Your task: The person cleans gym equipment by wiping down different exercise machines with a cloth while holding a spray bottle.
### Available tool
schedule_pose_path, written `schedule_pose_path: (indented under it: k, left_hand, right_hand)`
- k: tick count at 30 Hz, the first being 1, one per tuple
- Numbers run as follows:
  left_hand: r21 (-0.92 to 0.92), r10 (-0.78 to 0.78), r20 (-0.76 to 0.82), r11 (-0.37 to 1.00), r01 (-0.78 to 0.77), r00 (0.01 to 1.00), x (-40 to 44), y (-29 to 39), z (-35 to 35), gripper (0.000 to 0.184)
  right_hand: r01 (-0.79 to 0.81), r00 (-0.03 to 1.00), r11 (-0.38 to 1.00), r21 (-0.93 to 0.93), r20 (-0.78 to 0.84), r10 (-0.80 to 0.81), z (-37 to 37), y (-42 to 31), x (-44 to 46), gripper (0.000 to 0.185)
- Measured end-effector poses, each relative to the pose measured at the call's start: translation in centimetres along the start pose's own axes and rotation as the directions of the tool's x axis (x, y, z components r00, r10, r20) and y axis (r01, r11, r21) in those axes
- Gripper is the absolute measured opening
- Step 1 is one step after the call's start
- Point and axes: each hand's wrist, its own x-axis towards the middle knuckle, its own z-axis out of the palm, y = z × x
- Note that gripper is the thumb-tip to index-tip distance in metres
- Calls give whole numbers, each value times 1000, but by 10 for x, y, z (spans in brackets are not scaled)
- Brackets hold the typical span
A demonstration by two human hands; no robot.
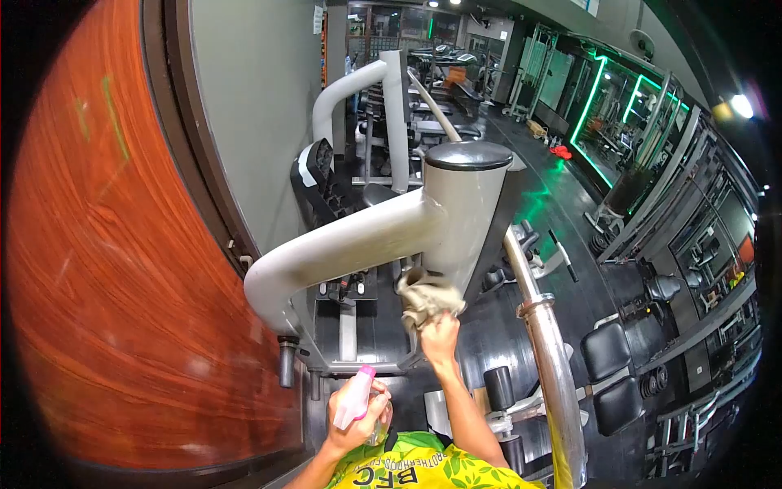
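Observation:
My left hand is wrapped round a spray bottle with a white and pink head, held low in front of my yellow shirt. A crumpled beige cloth is gripped in my right hand, which reaches forward. The cloth is at the lower part of a thick grey post with a black cap; whether it touches the metal I cannot tell. From that post a bent grey tube of the gym machine curves off to the left.
A wooden door stands close on my left. To the right rises a chrome bar, with a black padded bench beyond it. More gym machines and a green-lit mirror line the room.

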Motion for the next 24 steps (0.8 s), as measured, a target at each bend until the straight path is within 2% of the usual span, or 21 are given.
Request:
schedule_pose_path:
  k: [1, 2, 4, 5, 6, 8, 10, 12, 13, 16, 17, 18, 19, 20, 21, 22, 24]
  left_hand:
    - [1, -1, 1, 1000, 1, 1000, -1, 1, 1, 9]
    - [12, 6, -3, 1000, -6, 1000, -1, 2, 2, 9]
    - [23, 12, -4, 1000, -12, 1000, -1, 3, 3, 9]
    - [6, 13, -2, 1000, -13, 1000, -2, 2, 3, 9]
    - [-13, 16, 0, 1000, -16, 1000, -3, 2, 3, 9]
    - [-5, 19, -3, 1000, -19, 1000, -4, 0, 3, 10]
    - [2, 23, -12, 1000, -23, 1000, -6, -1, 3, 10]
    - [13, 17, -22, 1000, -17, 1000, -7, 0, 3, 11]
    - [12, 19, -23, 1000, -19, 1000, -7, 0, 4, 11]
    - [-18, 15, -26, 1000, -16, 1000, -5, -1, 6, 10]
    - [-4, 3, -21, 1000, -3, 1000, -5, -3, 6, 10]
    - [11, -8, -13, 1000, 8, 1000, -6, -4, 6, 10]
    - [9, -8, -12, 1000, 8, 1000, -7, -5, 7, 10]
    - [17, 9, -7, 1000, -9, 1000, -7, -5, 7, 10]
    - [27, 25, -1, 999, -25, 1000, -7, -5, 8, 10]
    - [27, 22, 0, 999, -22, 1000, -8, -4, 9, 10]
    - [15, -2, 14, 1000, 2, 1000, -8, -2, 11, 10]
  right_hand:
    - [-240, 971, 955, 173, 23, 240, -2, -5, -2, 42]
    - [-240, 970, 955, 174, 21, 240, -4, -10, 0, 42]
    - [21, 940, 940, 341, -328, 98, -7, -24, 16, 42]
    - [154, 905, 979, 131, -417, -86, -13, -26, 29, 45]
    - [269, 842, 959, -93, -461, -281, -20, -30, 47, 49]
    - [290, 806, 879, -377, -399, -437, -32, -56, 87, 55]
    - [353, 787, 852, -387, -369, -494, -38, -85, 134, 64]
    - [369, 838, 840, -399, -248, -486, -39, -95, 161, 69]
    - [401, 800, 804, -440, -259, -541, -38, -90, 162, 72]
    - [330, 834, 784, -526, -226, -503, -33, -59, 135, 72]
    - [248, 901, 854, -458, -214, -377, -28, -37, 117, 69]
    - [265, 899, 848, -458, -201, -390, -22, -11, 98, 67]
    - [196, 922, 872, -449, -220, -320, -14, 13, 73, 63]
    - [228, 909, 878, -421, -230, -347, -7, 38, 54, 63]
    - [188, 943, 919, -347, -196, -267, -5, 54, 35, 63]
    - [217, 917, 847, -486, -196, -347, -7, 56, 29, 61]
    - [118, 949, 943, -311, -245, -200, -12, 53, 27, 54]
